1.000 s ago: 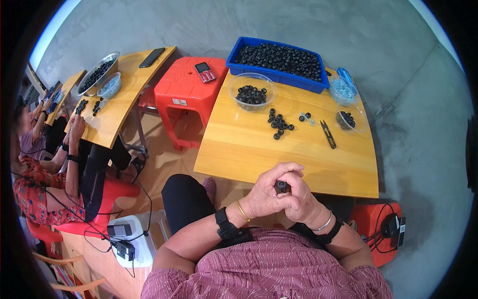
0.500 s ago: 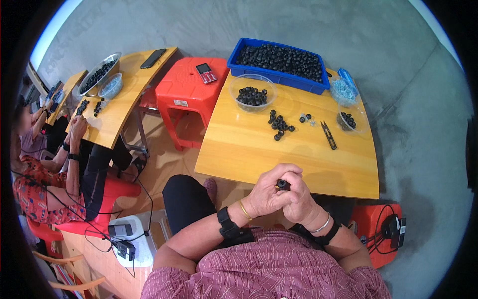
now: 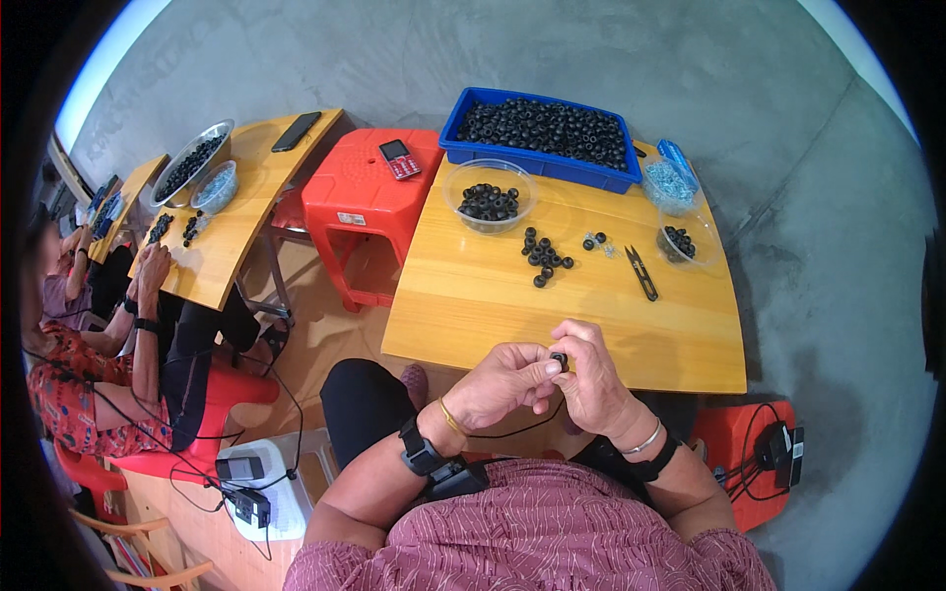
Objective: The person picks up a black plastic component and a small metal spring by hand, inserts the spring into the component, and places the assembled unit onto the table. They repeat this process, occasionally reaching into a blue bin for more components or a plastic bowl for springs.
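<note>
Just off the near edge of the yellow table (image 3: 434,325), both my hands meet around one small black ring-like piece (image 3: 560,361). My left hand (image 3: 505,382) pinches it with thumb and fingertip, its other fingers curled below. My right hand (image 3: 594,389) has its fingers closed about the same piece from the other side. Ahead of them on the tabletop lies a loose group of similar black pieces (image 3: 542,254). To their right are a few more beside small clear bits (image 3: 607,250), then black thread snips (image 3: 641,273) with the blades pointing away.
A blue tray (image 3: 537,169) full of black pieces stands at the back, near clear round tubs (image 3: 490,223) and a tub of pale blue bits (image 3: 672,187). Left is a red stool (image 3: 360,187) bearing a phone (image 3: 399,160). Beyond, people sit at another table (image 3: 266,163). Cables (image 3: 759,453) hang lower right.
My hands have shifted from a clasped pose to a looser one, left hand drawn slightly left, right fingers raised. The black piece stays between them. The view has tilted slightly.
</note>
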### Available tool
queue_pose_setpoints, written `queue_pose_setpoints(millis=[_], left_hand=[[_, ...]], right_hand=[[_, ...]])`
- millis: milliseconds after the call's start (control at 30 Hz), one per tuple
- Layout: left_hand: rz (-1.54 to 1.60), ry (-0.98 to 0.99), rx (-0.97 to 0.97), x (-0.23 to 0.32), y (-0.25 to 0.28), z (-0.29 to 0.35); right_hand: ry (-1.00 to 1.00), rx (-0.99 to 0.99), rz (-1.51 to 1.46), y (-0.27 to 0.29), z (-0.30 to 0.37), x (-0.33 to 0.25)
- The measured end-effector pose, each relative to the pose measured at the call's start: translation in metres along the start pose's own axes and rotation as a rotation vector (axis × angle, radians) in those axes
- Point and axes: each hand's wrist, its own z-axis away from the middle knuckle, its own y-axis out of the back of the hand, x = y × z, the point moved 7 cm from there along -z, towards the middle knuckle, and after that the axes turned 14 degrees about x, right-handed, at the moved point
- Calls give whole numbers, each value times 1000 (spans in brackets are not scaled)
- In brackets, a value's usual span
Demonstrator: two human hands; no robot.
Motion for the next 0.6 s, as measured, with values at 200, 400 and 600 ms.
queue_pose_setpoints(millis=[200,400,600], left_hand=[[-117,-54,66,-2,2,0],[-207,-69,118,-2,8,-1],[-169,-13,129,-7,14,-1]], right_hand=[[-51,-57,-33,-7,2,5],[-86,-105,-36,-12,5,12],[-74,-94,-32,-15,7,14]])
